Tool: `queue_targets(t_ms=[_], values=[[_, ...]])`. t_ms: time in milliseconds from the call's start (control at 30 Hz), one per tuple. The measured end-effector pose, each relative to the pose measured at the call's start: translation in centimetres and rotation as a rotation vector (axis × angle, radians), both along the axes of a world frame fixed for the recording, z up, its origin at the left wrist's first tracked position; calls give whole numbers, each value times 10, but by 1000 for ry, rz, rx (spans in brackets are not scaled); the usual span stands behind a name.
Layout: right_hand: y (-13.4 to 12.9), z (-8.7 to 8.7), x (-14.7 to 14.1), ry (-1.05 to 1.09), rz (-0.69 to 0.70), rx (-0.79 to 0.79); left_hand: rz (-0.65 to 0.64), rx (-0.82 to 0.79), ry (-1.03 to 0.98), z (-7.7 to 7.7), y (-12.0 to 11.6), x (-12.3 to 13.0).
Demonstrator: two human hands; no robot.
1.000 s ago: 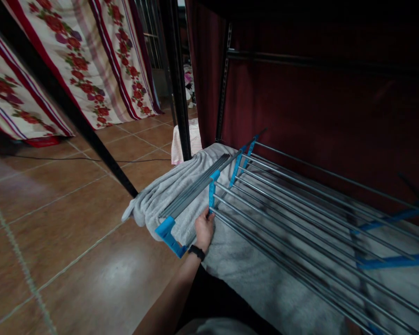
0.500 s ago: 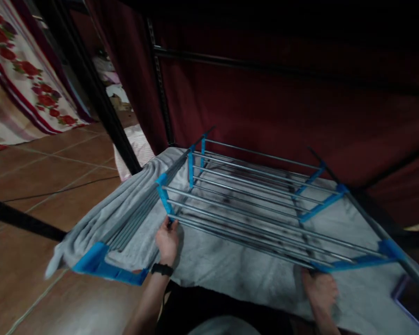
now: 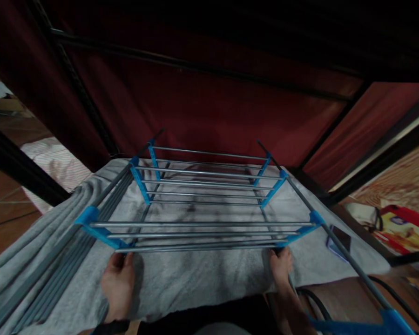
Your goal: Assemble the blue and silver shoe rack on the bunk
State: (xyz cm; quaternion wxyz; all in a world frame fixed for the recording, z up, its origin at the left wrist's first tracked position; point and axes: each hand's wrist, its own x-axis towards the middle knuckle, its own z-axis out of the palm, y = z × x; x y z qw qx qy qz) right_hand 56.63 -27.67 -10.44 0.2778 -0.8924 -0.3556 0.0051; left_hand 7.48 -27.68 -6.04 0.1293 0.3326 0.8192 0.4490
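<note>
A rack of metal rods with blue plastic brackets [image 3: 305, 228] lies across a grey blanket [image 3: 195, 274]. My left hand [image 3: 119, 279] has its fingers closed at the lower end of the near left blue bracket [image 3: 101, 232]. At the lower end of the near right bracket, my right hand [image 3: 281, 265] is closed round the frame. Several loose-looking parallel rods [image 3: 63, 270] run along the left side of the rack, on the blanket.
A phone [image 3: 338, 242] lies on the blanket at the right. Dark metal posts [image 3: 21, 163] and a dark red cloth [image 3: 209, 111] surround the blanket. A red and yellow package [image 3: 408, 228] sits beyond the right edge, near a black cable [image 3: 314, 302].
The view has swung to the right, bringing the phone and package into sight. Both hands remain at the near brackets, and the rack now appears squarer to the view.
</note>
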Motion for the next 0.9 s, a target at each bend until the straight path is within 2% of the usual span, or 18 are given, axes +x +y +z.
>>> queue_targets(t_ms=[100, 233, 300, 367, 433, 500, 567, 667, 800, 900], values=[[-18, 0, 0, -35, 107, 175, -25, 71, -114, -3, 0, -2], [-46, 6, -19, -166, 371, 370, 17, 263, -219, 1, -2, 5], [-51, 15, -44, -136, 607, 423, 82, 414, -318, 5, 0, 8], [-50, 29, -79, -75, 915, 439, 130, 543, -399, 10, 5, 7], [-44, 48, -123, -83, 1203, 380, 158, 665, -490, 17, 11, 4], [-33, 68, -169, -180, 1348, 293, 152, 755, -601, 24, 19, 0], [-17, 86, -211, -270, 1413, 225, 127, 783, -696, 32, 27, -4], [9, 109, -262, -328, 1482, 69, 84, 733, -744, 43, 37, -7], [36, 130, -309, -282, 1616, -97, -42, 664, -677, 57, 44, -8], [46, 138, -336, -197, 1685, -144, -136, 694, -710, 63, 47, -10]])
